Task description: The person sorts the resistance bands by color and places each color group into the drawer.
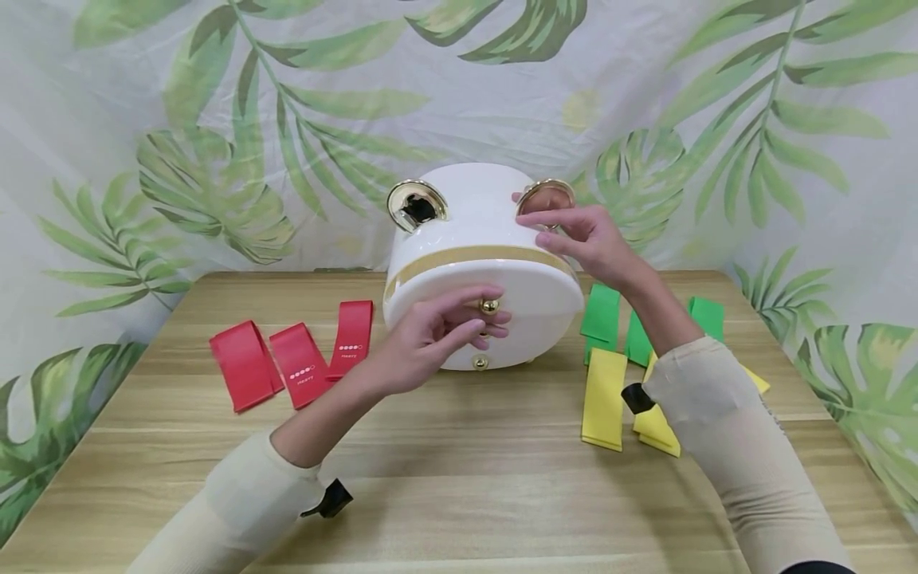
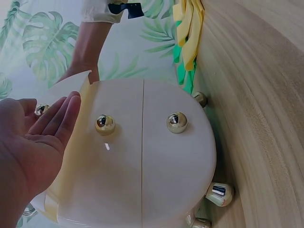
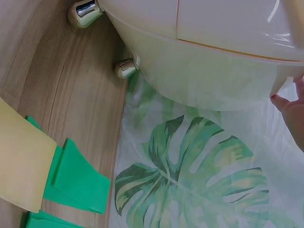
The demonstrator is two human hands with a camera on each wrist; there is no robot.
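White cabinet (image 1: pixel 476 187) with its top drawer (image 2: pixel 71 85) slightly out

In the head view, the cabinet stands at the back middle of the table (image 1: pixel 488 510). The left hand (image 1: pixel 430 335) has loosely spread fingers by the gold knobs (image 1: pixel 489 306); whether they touch, I cannot tell. The right hand (image 1: pixel 591 239) keeps thumb and index finger apart.

In the left wrist view, the left fingers lie together beside the drawer.

In the right wrist view, green bands (image 3: pixel 80 180) lie below.

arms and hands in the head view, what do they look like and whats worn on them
Cream long sleeves cover both arms: the left sleeve and right sleeve stop short of the wrists. A small black piece juts from each cuff, left and right. The left hand and right hand show no gloves.
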